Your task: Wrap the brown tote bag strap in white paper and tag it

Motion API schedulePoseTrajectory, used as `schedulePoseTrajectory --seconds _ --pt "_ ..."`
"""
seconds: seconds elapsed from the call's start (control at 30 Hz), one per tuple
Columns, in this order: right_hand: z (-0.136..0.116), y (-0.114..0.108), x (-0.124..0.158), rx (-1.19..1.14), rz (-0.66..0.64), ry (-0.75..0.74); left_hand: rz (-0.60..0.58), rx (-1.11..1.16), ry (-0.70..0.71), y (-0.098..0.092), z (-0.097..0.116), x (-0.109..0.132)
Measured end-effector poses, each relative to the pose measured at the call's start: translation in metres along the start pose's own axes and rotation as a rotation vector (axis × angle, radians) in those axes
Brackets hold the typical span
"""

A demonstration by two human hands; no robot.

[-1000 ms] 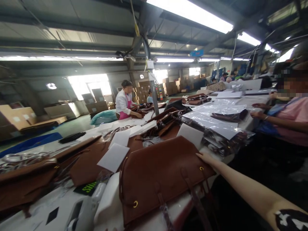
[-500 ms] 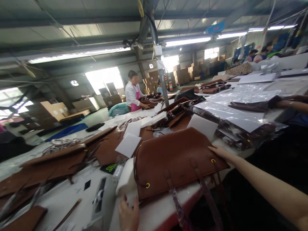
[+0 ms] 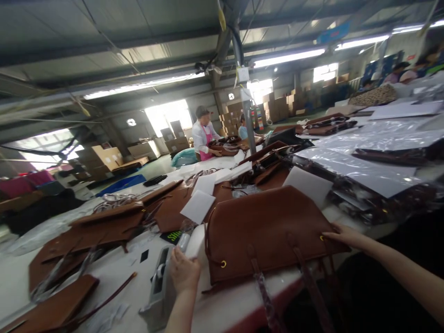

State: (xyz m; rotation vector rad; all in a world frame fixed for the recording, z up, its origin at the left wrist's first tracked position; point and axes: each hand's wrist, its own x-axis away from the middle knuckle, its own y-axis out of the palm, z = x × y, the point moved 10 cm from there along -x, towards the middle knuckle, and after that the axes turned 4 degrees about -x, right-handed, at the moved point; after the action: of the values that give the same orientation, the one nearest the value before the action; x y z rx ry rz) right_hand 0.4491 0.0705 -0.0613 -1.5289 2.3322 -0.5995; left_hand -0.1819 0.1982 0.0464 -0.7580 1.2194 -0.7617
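Note:
A brown leather tote bag (image 3: 263, 231) lies flat on the white worktable (image 3: 104, 277) in front of me, its straps hanging over the near edge. My right hand (image 3: 342, 235) rests on the bag's right corner beside a brass eyelet, fingers stretched flat. My left hand (image 3: 183, 270) is at the bag's left edge, fingers curled over a white foam piece (image 3: 194, 241) next to a grey tape dispenser (image 3: 160, 289); what the fingers grip is hidden.
More brown leather bags and panels (image 3: 104, 226) lie to the left with white cards (image 3: 198, 206) on them. Plastic-wrapped bags (image 3: 364, 171) are stacked at the right. A person in white and pink (image 3: 205, 138) works at the far end by a pillar (image 3: 248, 120).
The view has swung left and down. My left hand came up from the table's near edge to the bag's left side. My right hand stays on the bag's right corner.

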Motion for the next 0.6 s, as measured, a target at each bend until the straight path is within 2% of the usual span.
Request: schedulePoseTrajectory --seconds 0.1,0.17,0.27,0.33,0.47,0.6 --pt "-0.015 0.008 0.01 -0.146 -0.056 0.029 -0.303 -0.068 0.063 0.034 -0.001 -0.011" --pt "-0.034 0.003 0.009 -0.208 -0.005 -0.029 -0.37 -0.122 0.096 0.047 -0.002 -0.016" --pt "-0.055 -0.003 -0.002 -0.24 0.097 -0.107 -0.336 -0.183 0.122 0.053 0.001 -0.02" --pt "-0.058 0.0 -0.013 -0.218 0.125 -0.107 -0.305 -0.199 0.141 0.052 0.006 -0.016" --pt "-0.038 0.008 -0.03 -0.118 0.147 -0.033 -0.194 -0.139 0.13 0.037 0.013 0.006" --pt "-0.022 0.009 -0.03 -0.023 0.217 -0.068 -0.004 -0.034 0.103 0.019 0.004 0.043"
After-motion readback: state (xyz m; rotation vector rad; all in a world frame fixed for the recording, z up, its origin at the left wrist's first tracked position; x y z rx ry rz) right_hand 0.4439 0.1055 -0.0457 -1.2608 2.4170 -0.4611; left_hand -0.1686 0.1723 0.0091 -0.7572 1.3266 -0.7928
